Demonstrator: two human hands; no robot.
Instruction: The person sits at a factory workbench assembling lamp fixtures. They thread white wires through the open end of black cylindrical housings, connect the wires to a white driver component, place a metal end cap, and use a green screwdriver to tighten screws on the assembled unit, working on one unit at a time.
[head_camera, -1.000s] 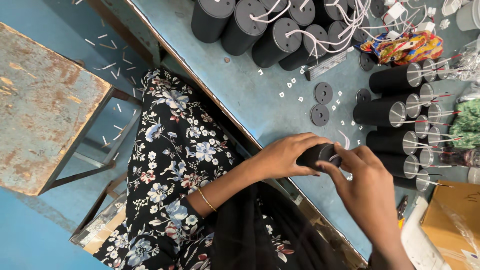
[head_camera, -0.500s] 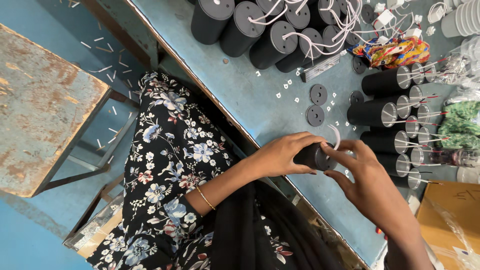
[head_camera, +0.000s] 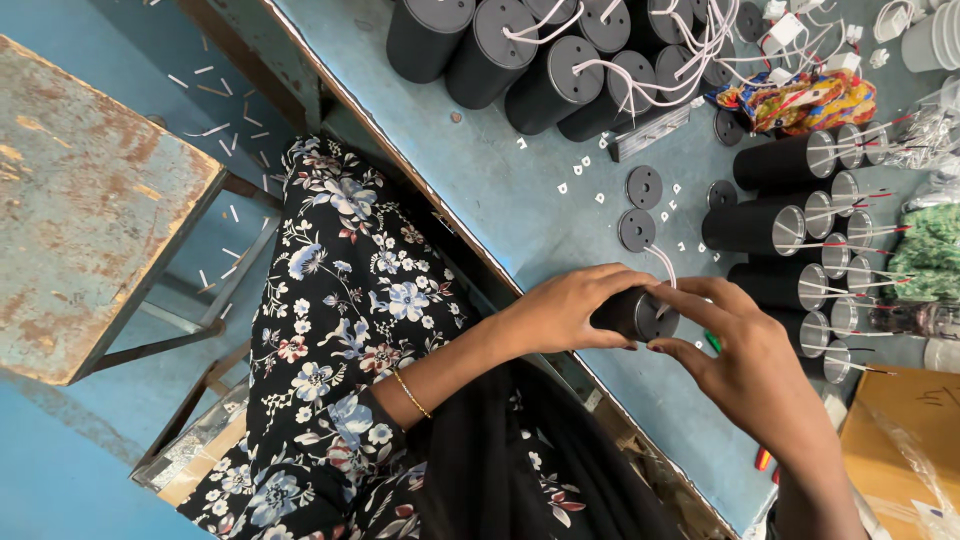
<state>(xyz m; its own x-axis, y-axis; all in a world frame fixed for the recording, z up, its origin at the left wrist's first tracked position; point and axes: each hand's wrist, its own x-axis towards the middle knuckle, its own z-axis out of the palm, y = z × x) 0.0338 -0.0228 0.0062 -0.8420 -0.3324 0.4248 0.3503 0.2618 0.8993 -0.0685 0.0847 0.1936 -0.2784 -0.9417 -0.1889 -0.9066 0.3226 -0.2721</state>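
Observation:
My left hand (head_camera: 565, 310) wraps around a black cylinder (head_camera: 632, 313) with a grey end cap, held just above the near edge of the blue table (head_camera: 500, 190). My right hand (head_camera: 745, 360) meets it from the other side, fingertips on the cap and its rim. A thin white wire (head_camera: 662, 262) curls up out of the cap. Both hands hold this one cylinder between them. Two loose dark round discs (head_camera: 640, 205) lie on the table just beyond the hands.
Black cylinders lying on their sides (head_camera: 770, 228) with red and white wires line the right. Upright wired cylinders (head_camera: 520, 55) stand at the far edge. A colourful bag (head_camera: 800, 100), small white bits (head_camera: 590, 165), a rusty stool (head_camera: 90, 190) at left, a cardboard box (head_camera: 900, 440).
The hands stay on the cylinder with only small finger shifts on the cap. The view has drifted slightly.

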